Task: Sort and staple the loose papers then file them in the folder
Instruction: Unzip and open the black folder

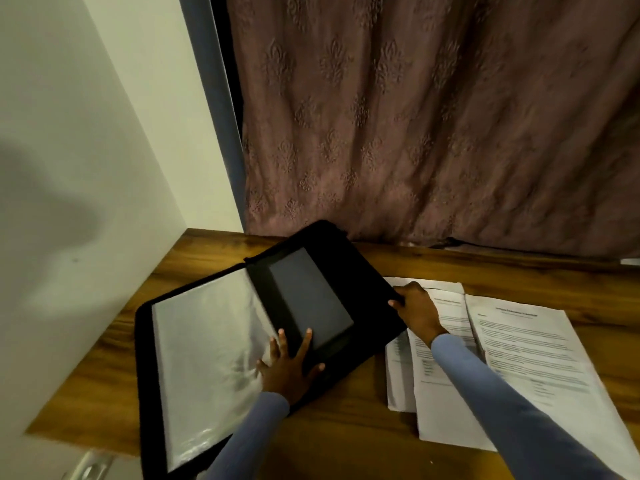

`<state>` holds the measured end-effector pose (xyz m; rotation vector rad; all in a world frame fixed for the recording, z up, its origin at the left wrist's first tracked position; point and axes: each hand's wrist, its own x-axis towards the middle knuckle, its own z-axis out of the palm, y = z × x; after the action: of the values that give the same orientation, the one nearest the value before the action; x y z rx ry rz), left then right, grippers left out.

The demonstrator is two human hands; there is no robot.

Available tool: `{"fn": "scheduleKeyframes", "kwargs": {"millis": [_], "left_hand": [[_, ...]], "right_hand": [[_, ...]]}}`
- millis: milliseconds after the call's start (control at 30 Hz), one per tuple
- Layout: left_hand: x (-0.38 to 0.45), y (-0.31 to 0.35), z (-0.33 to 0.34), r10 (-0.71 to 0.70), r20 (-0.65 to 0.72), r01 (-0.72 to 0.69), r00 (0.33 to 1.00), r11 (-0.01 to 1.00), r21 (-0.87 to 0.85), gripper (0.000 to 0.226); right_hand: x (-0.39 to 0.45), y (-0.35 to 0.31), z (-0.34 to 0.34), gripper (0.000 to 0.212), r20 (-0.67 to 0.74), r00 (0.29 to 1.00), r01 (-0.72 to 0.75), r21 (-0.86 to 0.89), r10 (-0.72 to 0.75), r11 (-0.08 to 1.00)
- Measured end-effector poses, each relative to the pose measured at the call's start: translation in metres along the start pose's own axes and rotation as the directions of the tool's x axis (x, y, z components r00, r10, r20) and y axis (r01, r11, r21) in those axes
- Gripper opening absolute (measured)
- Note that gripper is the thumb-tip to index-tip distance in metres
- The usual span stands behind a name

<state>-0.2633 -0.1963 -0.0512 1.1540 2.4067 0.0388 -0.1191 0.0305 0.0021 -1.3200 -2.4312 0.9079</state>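
A black zip folder [308,282] lies open on the wooden desk [346,427], clear plastic sleeves [204,351] showing on its left half. My left hand [287,365] rests flat with fingers spread across the sleeves' edge and the black right flap. My right hand [417,310] grips the right edge of that flap, which overlaps the papers. Printed sheets [530,344] lie in overlapping piles to the right of the folder, partly under my right forearm. No stapler is in view.
A white wall [86,168] borders the desk on the left. A brownish patterned curtain [433,116] hangs along the back edge. The desk's front left corner ends near a metal fitting [90,467].
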Motion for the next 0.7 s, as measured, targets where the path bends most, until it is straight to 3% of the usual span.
{"fn": "scheduleKeyframes", "kwargs": {"millis": [133, 233, 367, 467, 567, 700], "left_hand": [[-0.002, -0.001, 0.002, -0.014, -0.024, 0.014, 1.000, 1.000, -0.011, 0.073], [-0.002, -0.011, 0.004, 0.021, -0.050, -0.022, 0.999, 0.999, -0.030, 0.072], [-0.013, -0.037, 0.006, 0.126, -0.124, -0.140, 0.984, 0.983, -0.115, 0.067], [-0.034, -0.066, 0.009, 0.200, -0.175, -0.221, 0.964, 0.970, -0.105, 0.052], [-0.048, -0.105, 0.016, 0.123, -0.150, -0.140, 0.981, 0.984, -0.109, 0.049], [-0.083, -0.143, 0.018, 0.003, -0.179, -0.006, 0.984, 1.000, -0.013, 0.078]], "right_hand": [[-0.004, 0.000, 0.013, 0.033, -0.038, 0.999, 0.004, -0.090, -0.007, 0.996], [-0.014, 0.007, 0.023, 0.031, 0.024, 0.999, 0.050, -0.131, -0.047, 0.990], [-0.028, -0.002, 0.053, 0.039, 0.047, 0.979, 0.206, -0.226, -0.201, 0.952], [-0.051, -0.027, 0.095, 0.038, 0.136, 0.922, 0.382, -0.158, -0.363, 0.910], [-0.079, -0.061, 0.140, 0.034, 0.126, 0.844, 0.532, -0.072, -0.521, 0.844], [-0.108, -0.094, 0.180, 0.031, 0.201, 0.710, 0.692, -0.027, -0.675, 0.721]]}}
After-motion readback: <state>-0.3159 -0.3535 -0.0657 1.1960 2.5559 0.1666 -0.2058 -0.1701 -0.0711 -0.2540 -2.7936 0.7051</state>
